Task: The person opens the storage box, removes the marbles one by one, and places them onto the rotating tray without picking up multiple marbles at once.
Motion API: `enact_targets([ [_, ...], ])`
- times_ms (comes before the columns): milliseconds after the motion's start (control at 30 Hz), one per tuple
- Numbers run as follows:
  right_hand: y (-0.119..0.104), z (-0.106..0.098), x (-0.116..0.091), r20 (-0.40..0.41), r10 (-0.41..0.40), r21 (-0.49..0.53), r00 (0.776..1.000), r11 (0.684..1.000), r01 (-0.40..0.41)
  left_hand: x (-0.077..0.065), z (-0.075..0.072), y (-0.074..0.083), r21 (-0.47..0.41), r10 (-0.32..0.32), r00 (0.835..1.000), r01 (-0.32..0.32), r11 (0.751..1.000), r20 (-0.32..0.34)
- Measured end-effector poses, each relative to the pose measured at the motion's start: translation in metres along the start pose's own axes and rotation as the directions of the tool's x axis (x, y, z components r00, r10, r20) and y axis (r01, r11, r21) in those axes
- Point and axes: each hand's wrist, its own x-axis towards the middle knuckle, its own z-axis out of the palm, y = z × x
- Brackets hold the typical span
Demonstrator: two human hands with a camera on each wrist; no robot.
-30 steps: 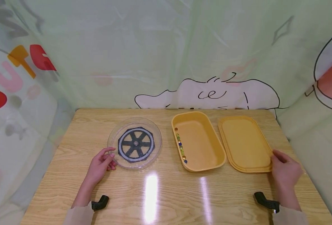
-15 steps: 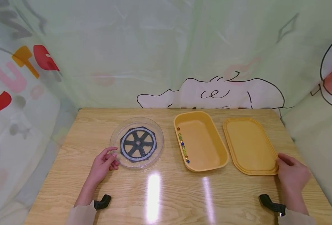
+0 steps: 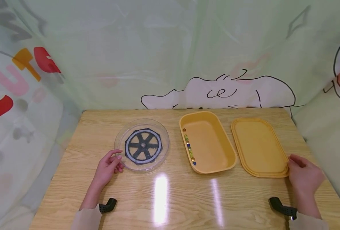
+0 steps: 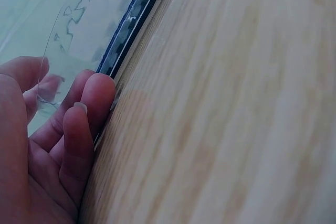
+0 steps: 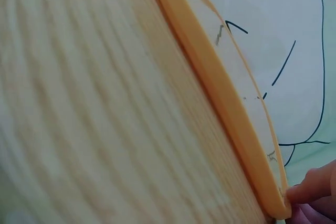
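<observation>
In the head view my left hand [image 3: 107, 167] is at the near left rim of a clear round dish [image 3: 164, 152], with thumb and forefinger at its edge. A dark six-spoked, wheel-like shape [image 3: 134, 145] shows through the dish. The left wrist view shows the fingers [image 4: 100, 95] curled against the dish's clear wall. My right hand [image 3: 305, 175] pinches the near right corner of a yellow lid [image 3: 262, 148], which lies flat to the right of a yellow box [image 3: 211, 143]. The right wrist view shows fingertips [image 5: 310, 184] right at the lid's corner.
Several coloured marbles [image 3: 189, 149] line the inner left side of the yellow box, between dish and lid. A printed cloth [image 3: 129, 57] hangs behind the wooden table [image 3: 187, 198]. A black wrist mount [image 3: 282, 206] shows on each arm.
The lid has shifted slightly right, away from the box, with my right hand at its corner. My left hand stays at the dish. The whole view has turned a little.
</observation>
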Motion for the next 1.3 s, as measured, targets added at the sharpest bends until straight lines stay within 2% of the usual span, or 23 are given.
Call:
enact_targets([
  [233,-0.011,-0.007,-0.005,-0.013,-0.006,-0.008,1.0,1.0,0.006,-0.001,0.0,0.003,0.007,-0.028,1.0,0.029,1.0,-0.01],
  [367,-0.026,-0.009,-0.012,-0.003,-0.026,0.044,1.0,0.999,0.026,-0.003,0.001,0.007,-0.012,-0.064,0.998,0.063,0.998,-0.016],
  [533,-0.048,-0.008,-0.022,0.017,-0.115,0.112,0.993,0.987,0.112,-0.006,0.001,0.017,-0.027,-0.098,0.995,0.098,0.995,-0.01],
  [700,-0.07,0.002,-0.036,0.013,-0.265,0.062,0.964,0.963,0.264,-0.011,0.002,0.036,-0.003,-0.081,0.997,0.081,0.997,-0.001],
  [833,-0.088,0.013,-0.046,0.015,-0.396,0.061,0.918,0.917,0.395,-0.013,0.003,0.044,0.008,-0.082,0.997,0.082,0.997,0.0],
  [1000,-0.109,0.022,-0.056,0.051,-0.549,0.095,0.835,0.835,0.543,-0.012,0.004,0.043,-0.002,-0.083,0.997,0.083,0.997,0.005],
  [1167,-0.13,0.028,-0.062,0.128,-0.631,0.104,0.765,0.776,0.622,-0.012,0.004,0.042,-0.012,-0.086,0.996,0.086,0.996,0.004],
  [1300,-0.145,0.034,-0.064,0.188,-0.663,0.119,0.725,0.748,0.653,-0.012,0.004,0.042,-0.015,-0.086,0.996,0.086,0.996,0.004],
])
